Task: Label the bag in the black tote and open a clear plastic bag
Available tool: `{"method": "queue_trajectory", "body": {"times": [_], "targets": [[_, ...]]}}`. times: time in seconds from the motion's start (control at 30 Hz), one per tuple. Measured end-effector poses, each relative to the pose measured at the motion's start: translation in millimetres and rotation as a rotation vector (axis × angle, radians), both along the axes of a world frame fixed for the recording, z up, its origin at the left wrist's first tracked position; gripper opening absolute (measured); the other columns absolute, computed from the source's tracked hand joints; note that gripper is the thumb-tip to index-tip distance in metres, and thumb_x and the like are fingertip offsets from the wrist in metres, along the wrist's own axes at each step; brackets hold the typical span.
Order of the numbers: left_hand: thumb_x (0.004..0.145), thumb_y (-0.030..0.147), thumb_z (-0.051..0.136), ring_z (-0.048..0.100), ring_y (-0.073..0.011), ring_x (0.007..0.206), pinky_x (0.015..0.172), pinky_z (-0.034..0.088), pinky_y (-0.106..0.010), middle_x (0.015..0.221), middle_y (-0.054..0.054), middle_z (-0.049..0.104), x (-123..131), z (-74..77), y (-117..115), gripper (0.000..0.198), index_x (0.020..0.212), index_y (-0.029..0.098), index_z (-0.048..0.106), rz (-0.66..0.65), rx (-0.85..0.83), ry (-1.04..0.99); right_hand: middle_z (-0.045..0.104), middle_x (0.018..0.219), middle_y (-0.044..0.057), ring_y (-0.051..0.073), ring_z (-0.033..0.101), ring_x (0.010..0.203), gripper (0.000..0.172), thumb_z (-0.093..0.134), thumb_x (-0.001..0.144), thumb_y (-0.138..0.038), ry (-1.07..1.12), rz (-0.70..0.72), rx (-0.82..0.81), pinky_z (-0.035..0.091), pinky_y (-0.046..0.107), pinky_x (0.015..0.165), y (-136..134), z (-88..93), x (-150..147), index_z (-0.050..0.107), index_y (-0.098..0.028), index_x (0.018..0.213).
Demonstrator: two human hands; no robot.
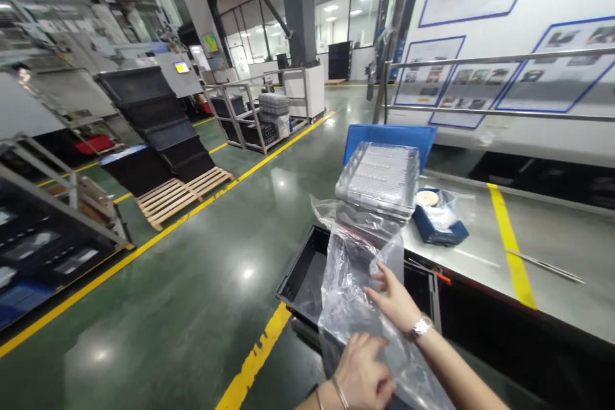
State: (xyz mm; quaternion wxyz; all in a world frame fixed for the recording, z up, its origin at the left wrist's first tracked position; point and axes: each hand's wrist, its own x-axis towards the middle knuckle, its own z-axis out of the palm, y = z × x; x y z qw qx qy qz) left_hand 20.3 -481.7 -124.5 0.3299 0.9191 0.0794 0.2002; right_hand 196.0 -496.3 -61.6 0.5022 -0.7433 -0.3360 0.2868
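A clear plastic bag (353, 282) hangs over the edge of a steel table (552, 256), and both of my hands are on it. My left hand (362, 375), low in the view, has its fingers curled around the bag's lower part. Higher up, my right hand (394, 298) pinches the bag's film; a watch is on that wrist. A stack of clear plastic trays (379, 176) lies on the table just above the bag's open mouth.
A blue bin (387, 138) stands behind the trays. A dark blue case with a tape roll (439, 221) lies to their right. A black crate (302, 275) sits below the table edge. Yellow floor lines, a wooden pallet (180, 195) and racks lie to the left.
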Motion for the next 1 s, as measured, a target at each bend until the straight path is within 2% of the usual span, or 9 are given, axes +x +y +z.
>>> {"method": "queue_trajectory", "body": {"times": [0.1, 0.23, 0.33, 0.47, 0.6, 0.8, 0.9, 1.0], "targets": [[0.072, 0.02, 0.069, 0.062, -0.033, 0.106, 0.095, 0.044, -0.048, 0.117, -0.015, 0.069, -14.1, 1.0, 2.4, 0.003, 0.07, 0.017, 0.069, 0.011, -0.206, 0.092, 0.065, 0.086, 0.001, 0.016, 0.064, 0.077, 0.024, 0.062, 0.095, -0.033, -0.032, 0.14, -0.093, 0.054, 0.039, 0.081, 2.6, -17.3, -26.0, 0.062, -0.015, 0.111], [0.072, 0.023, 0.064, 0.065, -0.0277, 0.101, 0.093, 0.045, -0.04, 0.104, -0.013, 0.073, -32.8, 15.0, 5.3, 0.009, 0.065, 0.021, 0.069, 0.105, -0.553, 0.177, 0.065, 0.087, 0.001, 0.016, 0.064, 0.08, 0.02, 0.06, 0.097, -0.033, -0.067, 0.292, -0.152, 0.054, 0.037, 0.08, 3.9, -31.7, -64.8, 0.064, -0.014, 0.103], [0.067, 0.028, 0.064, 0.062, -0.0244, 0.082, 0.081, 0.045, -0.035, 0.081, -0.01, 0.071, -41.4, 23.1, 8.3, 0.017, 0.053, 0.021, 0.058, 0.227, -0.712, 0.177, 0.066, 0.093, 0.003, 0.017, 0.064, 0.086, 0.02, 0.061, 0.096, -0.034, -0.123, 0.335, -0.205, 0.053, 0.04, 0.085, 1.6, -37.6, -84.1, 0.064, -0.015, 0.103], [0.067, 0.041, 0.062, 0.048, -0.0194, 0.068, 0.073, 0.04, -0.032, 0.063, -0.004, 0.054, -48.8, 26.3, 17.6, 0.034, 0.049, 0.022, 0.041, 0.335, -0.784, 0.18, 0.066, 0.091, 0.002, 0.018, 0.063, 0.088, 0.019, 0.063, 0.094, -0.034, -0.193, 0.394, -0.258, 0.051, 0.041, 0.087, -6.1, -39.7, -94.7, 0.065, -0.016, 0.095], [0.068, 0.049, 0.06, 0.048, -0.0202, 0.07, 0.075, 0.041, -0.033, 0.064, -0.003, 0.052, -55.8, 21.3, 29.2, 0.039, 0.05, 0.022, 0.037, 0.384, -0.799, 0.16, 0.066, 0.087, 0.002, 0.018, 0.063, 0.09, 0.023, 0.06, 0.096, -0.036, -0.252, 0.444, -0.239, 0.049, 0.041, 0.089, -17.5, -38.4, -98.3, 0.065, -0.016, 0.087], [0.059, 0.052, 0.067, 0.064, -0.0327, 0.093, 0.092, 0.046, -0.041, 0.083, -0.013, 0.073, -58.6, 5.9, 33.5, 0.04, 0.045, 0.024, 0.043, 0.459, -0.91, 0.031, 0.068, 0.099, 0.006, 0.021, 0.063, 0.098, 0.024, 0.057, 0.096, -0.038, -0.285, 0.456, -0.147, 0.048, 0.042, 0.091, -34.0, -45.2, -97.1, 0.066, -0.016, 0.101], [0.061, 0.047, 0.066, 0.065, -0.0342, 0.098, 0.098, 0.045, -0.045, 0.099, -0.015, 0.075, -54.6, 11.6, 29.5, 0.034, 0.045, 0.024, 0.047, 0.482, -0.933, -0.004, 0.069, 0.105, 0.007, 0.023, 0.063, 0.102, 0.028, 0.063, 0.091, -0.041, -0.274, 0.434, -0.085, 0.047, 0.044, 0.093, -39.9, -51.6, -95.9, 0.066, -0.017, 0.104], [0.059, 0.043, 0.068, 0.065, -0.0363, 0.099, 0.099, 0.045, -0.049, 0.1, -0.016, 0.075, -50.2, 22.0, 26.8, 0.032, 0.045, 0.024, 0.047, 0.475, -0.973, -0.02, 0.069, 0.11, 0.01, 0.026, 0.063, 0.105, 0.036, 0.065, 0.085, -0.045, -0.262, 0.362, -0.023, 0.047, 0.044, 0.094, -44.6, -58.8, -95.0, 0.066, -0.017, 0.108]]}}
